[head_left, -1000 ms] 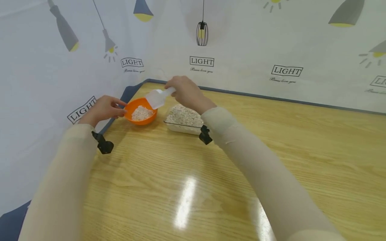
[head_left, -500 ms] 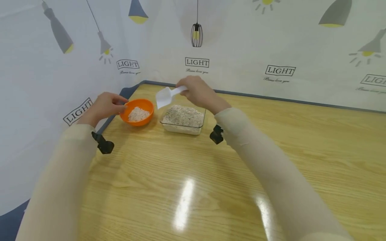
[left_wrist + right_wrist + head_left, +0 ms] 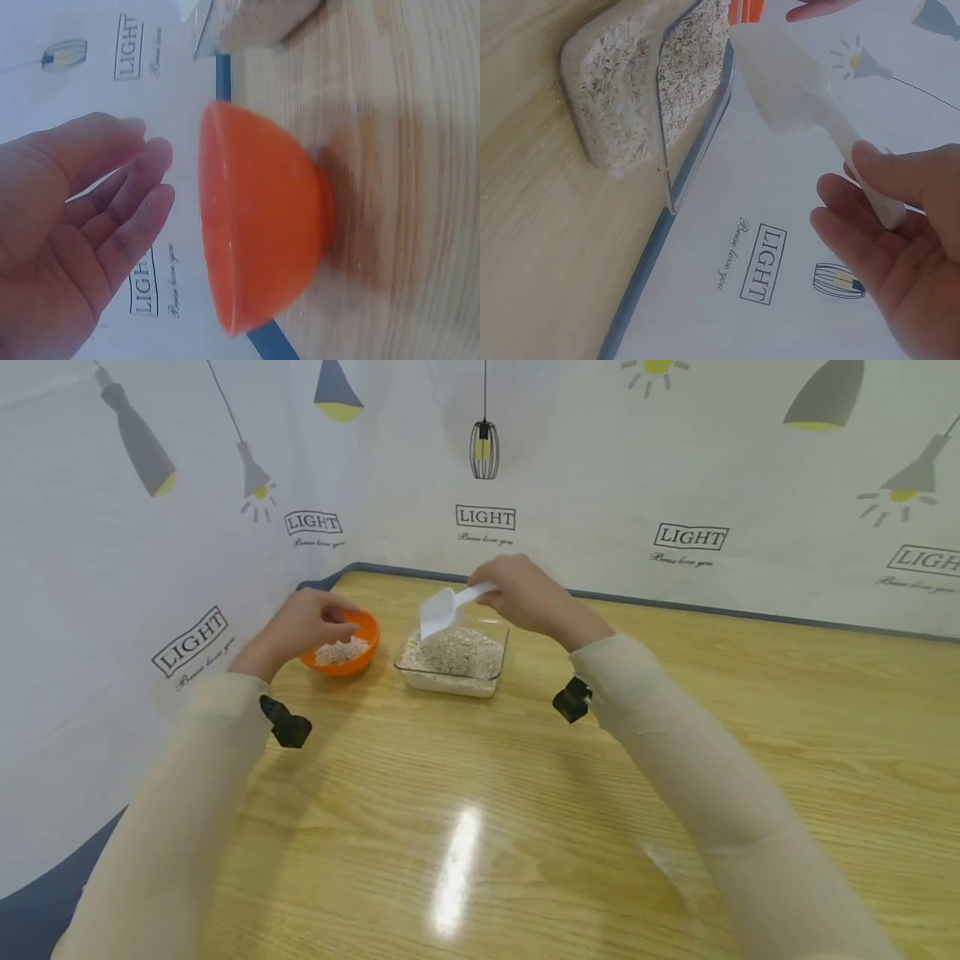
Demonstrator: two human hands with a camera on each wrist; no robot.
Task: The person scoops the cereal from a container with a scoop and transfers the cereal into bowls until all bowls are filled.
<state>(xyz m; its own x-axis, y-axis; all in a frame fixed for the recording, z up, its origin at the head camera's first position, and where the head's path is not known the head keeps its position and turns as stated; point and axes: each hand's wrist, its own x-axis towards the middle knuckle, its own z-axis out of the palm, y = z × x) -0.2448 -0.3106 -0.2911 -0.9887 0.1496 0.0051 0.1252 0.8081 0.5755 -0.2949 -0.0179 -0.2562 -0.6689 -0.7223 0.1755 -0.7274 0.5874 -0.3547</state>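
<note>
My right hand point(image 3: 525, 595) pinches the handle of a white plastic scoop point(image 3: 441, 612); in the right wrist view the thumb and fingers close round the scoop's handle end. The scoop's blade tilts down over a clear glass container point(image 3: 450, 685) heaped with oat flakes point(image 3: 459, 652). To the left, an orange bowl point(image 3: 347, 668) stands on the table with pale flakes point(image 3: 341, 651) in it. My left hand point(image 3: 309, 620) hovers over the bowl's left rim, fingers loosely bent. In the left wrist view a gap shows between the fingertips point(image 3: 161, 199) and the orange rim.
A wooden table point(image 3: 420, 793) carries both vessels near its back left corner. Behind and left hangs a white cloth point(image 3: 585, 485) printed with lamps and the word LIGHT. A dark blue border point(image 3: 675, 612) runs along the table's back edge.
The scoop in my right hand has moved right, from above the bowl to above the glass container. My left hand has come off the bowl's rim and shifted right over it.
</note>
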